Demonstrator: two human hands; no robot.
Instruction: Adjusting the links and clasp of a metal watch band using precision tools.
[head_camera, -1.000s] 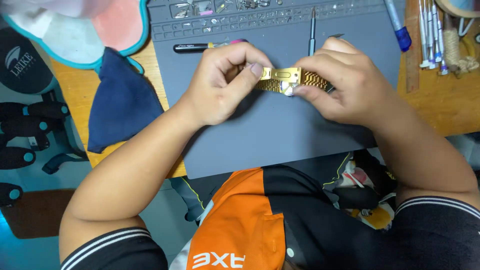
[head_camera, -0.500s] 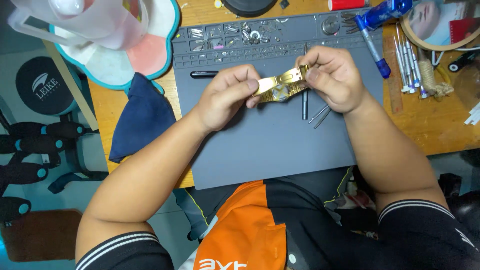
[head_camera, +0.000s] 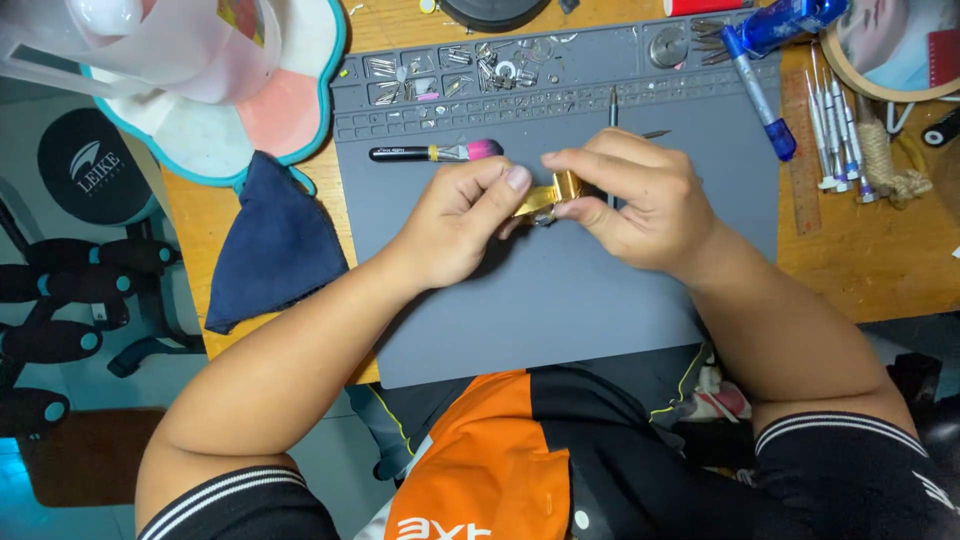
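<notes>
Gold band (head_camera: 545, 197) pinched between both hands above mat (head_camera: 560, 310) centre. Left hand (head_camera: 462, 220), at 9 o'clock of band: thumb and forefinger closed on one end. Right hand (head_camera: 630, 200), at 3 o'clock: fingers curled shut over the other end; most of band hidden. Best handled with light, even pinch, links kept flat, work held low over mat so dropped parts stay put. Band: polished metal, linked, glossy. Mat: grey, matte, rubbery, with tray cells at 12 o'clock. Brush (head_camera: 435, 152) at 10 o'clock, black handle, pink tip. Cloth (head_camera: 270, 245) at 9 o'clock: navy, soft, creased. Screwdrivers (head_camera: 835, 135) at 2 o'clock, slim steel.
</notes>
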